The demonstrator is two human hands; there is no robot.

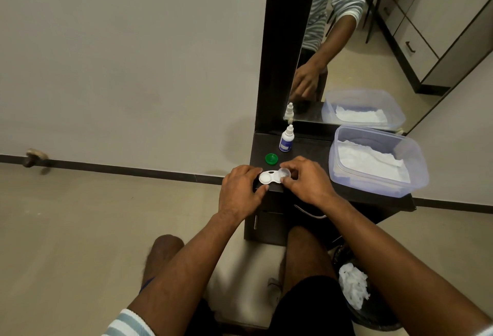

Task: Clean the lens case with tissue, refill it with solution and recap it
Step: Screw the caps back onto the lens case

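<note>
A white lens case (268,177) lies near the front left corner of the dark table (314,148). My left hand (241,190) holds its left end between thumb and fingers. My right hand (306,179) pinches a clear cap (285,173) over the case's right well. A green cap (271,158) lies loose just behind the case. A small white solution bottle (286,140) with a blue label stands upright further back, its cap on.
A clear plastic tub (378,161) holding white tissue sits on the table's right side. A mirror (373,42) stands behind. A black bin (373,306) with crumpled tissue (353,283) stands on the floor at lower right. My knees are under the table's front.
</note>
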